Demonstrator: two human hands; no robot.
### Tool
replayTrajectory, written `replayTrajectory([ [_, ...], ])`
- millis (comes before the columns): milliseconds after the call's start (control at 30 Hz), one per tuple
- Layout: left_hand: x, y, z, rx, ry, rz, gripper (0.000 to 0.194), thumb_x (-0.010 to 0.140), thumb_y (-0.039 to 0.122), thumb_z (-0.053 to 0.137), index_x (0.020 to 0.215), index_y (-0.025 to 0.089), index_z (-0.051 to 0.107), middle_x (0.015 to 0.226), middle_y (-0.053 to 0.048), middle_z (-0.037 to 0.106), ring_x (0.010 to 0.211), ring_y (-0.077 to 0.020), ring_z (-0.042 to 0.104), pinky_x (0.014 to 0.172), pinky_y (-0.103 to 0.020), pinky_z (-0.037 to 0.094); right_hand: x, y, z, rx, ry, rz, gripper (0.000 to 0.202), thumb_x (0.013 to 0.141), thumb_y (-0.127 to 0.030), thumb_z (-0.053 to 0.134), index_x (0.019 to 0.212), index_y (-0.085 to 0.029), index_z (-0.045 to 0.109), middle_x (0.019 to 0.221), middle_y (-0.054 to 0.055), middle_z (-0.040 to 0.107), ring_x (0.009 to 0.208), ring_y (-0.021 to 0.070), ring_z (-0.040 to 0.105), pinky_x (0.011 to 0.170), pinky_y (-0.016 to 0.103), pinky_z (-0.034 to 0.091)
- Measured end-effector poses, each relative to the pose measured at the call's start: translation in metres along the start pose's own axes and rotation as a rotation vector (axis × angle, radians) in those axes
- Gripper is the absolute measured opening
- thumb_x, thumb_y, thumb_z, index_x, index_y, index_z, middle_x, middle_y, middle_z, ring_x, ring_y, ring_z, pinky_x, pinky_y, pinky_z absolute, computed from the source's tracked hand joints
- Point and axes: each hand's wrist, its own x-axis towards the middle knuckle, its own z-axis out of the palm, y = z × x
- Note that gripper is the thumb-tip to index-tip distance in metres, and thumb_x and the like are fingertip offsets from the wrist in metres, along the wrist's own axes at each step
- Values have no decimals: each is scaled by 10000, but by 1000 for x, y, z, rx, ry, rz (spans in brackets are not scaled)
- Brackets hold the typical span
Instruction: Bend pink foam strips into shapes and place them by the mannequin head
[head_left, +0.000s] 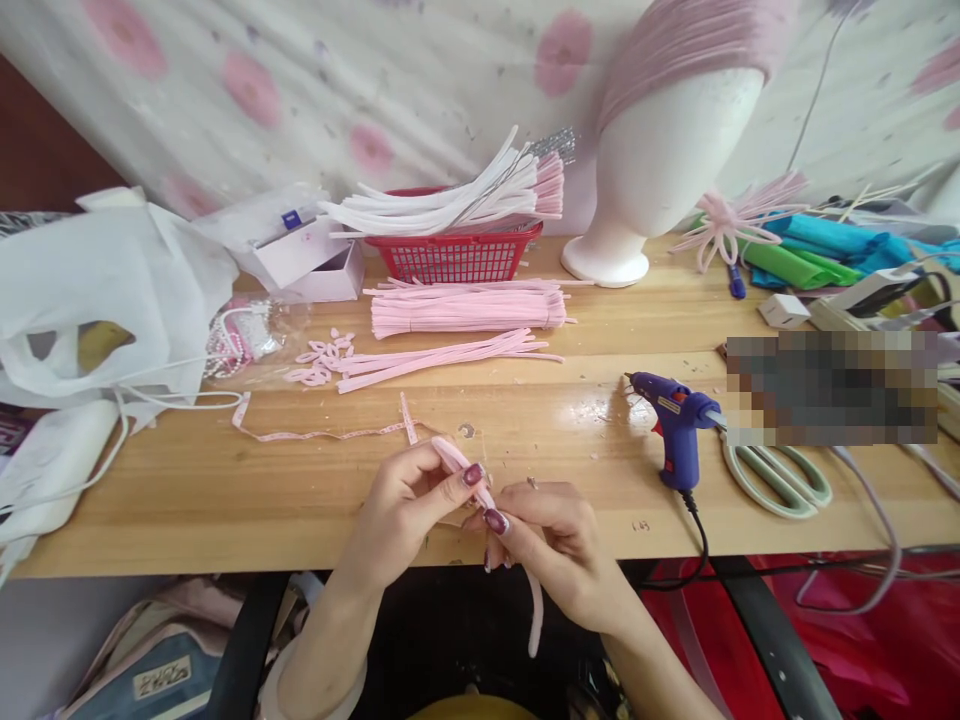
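Observation:
Both hands pinch one pink pipe cleaner (pixel 535 615) above the table's front edge. My left hand (pixel 409 505) grips its upper part, where a folded pink end shows past the fingertips. My right hand (pixel 559 545) closes on it just below, and its free tail hangs down under that hand. Beyond the hands lies a pink tape measure (pixel 322 436), one end close to my left fingers. Farther back are some loose pink pipe cleaners (pixel 450 358), a thick bundle of them (pixel 469 310) and several small pink loops (pixel 322 358).
A blue glue gun (pixel 679 430) stands right of my hands, beside green-handled scissors (pixel 780 480). At the back are a red basket (pixel 454 258) of white and pink pipe cleaners and a white foam head (pixel 667 170). A white bag (pixel 97 290) sits left.

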Motion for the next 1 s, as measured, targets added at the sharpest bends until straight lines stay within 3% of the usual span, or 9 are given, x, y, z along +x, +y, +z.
replayTrajectory([
  [67, 0, 1, 1, -41, 14, -33, 253, 860, 341, 714, 693, 155, 675, 672, -11, 625, 600, -124, 584, 568, -247, 488, -1, 0, 2, -38, 19, -32, 333, 996, -257, 496, 782, -158, 732, 637, 31, 664, 592, 133, 589, 623, 238, 462],
  [200, 3, 1, 1, -3, 79, -1, 217, 824, 290, 750, 686, 160, 644, 680, -2, 630, 646, -123, 594, 619, -239, 494, -1, 1, 5, 8, 48, 70, 324, 998, -300, 510, 856, -154, 761, 568, 6, 627, 508, 112, 554, 551, 216, 452],
  [367, 9, -3, 7, -252, 251, -51, 318, 753, 381, 760, 653, 184, 531, 639, 47, 477, 563, -90, 478, 540, -225, 442, 1, 3, 8, 80, 42, 106, 376, 990, -354, 520, 817, -144, 780, 480, -7, 590, 434, 98, 534, 498, 198, 450],
  [467, 9, -8, 16, -306, 237, -120, 405, 762, 493, 710, 635, 189, 475, 655, 29, 474, 602, -118, 517, 548, -250, 457, 1, 4, 9, 90, 25, 98, 353, 980, -343, 541, 818, -148, 787, 472, -1, 605, 425, 98, 536, 484, 195, 445],
  [567, 5, -16, 26, -252, 259, -122, 422, 789, 550, 694, 674, 182, 521, 645, 28, 497, 544, -91, 472, 481, -214, 403, 2, 5, 9, 114, 29, 102, 348, 982, -333, 544, 795, -147, 771, 470, -3, 602, 416, 96, 528, 470, 194, 433],
  [800, -4, -34, 37, -334, 189, -128, 411, 861, 530, 654, 680, 193, 505, 574, 69, 454, 365, -54, 436, 351, -192, 379, 8, 2, 10, 59, 35, 102, 449, 994, -281, 506, 570, -162, 593, 514, -5, 583, 462, 86, 515, 499, 190, 434],
  [900, -4, -34, 38, -384, 192, -116, 394, 875, 474, 668, 667, 181, 508, 576, 78, 428, 368, -34, 435, 362, -163, 386, 10, 2, 11, 87, 56, 117, 420, 972, -256, 555, 565, -157, 590, 533, -8, 587, 489, 82, 523, 529, 183, 450],
  [1000, -3, -31, 36, -392, 201, -113, 433, 855, 534, 663, 664, 163, 546, 680, 51, 474, 380, -20, 433, 339, -160, 384, 10, 3, 9, 255, 52, 220, 363, 925, -327, 643, 609, -148, 658, 569, 7, 624, 525, 94, 564, 540, 185, 487],
])
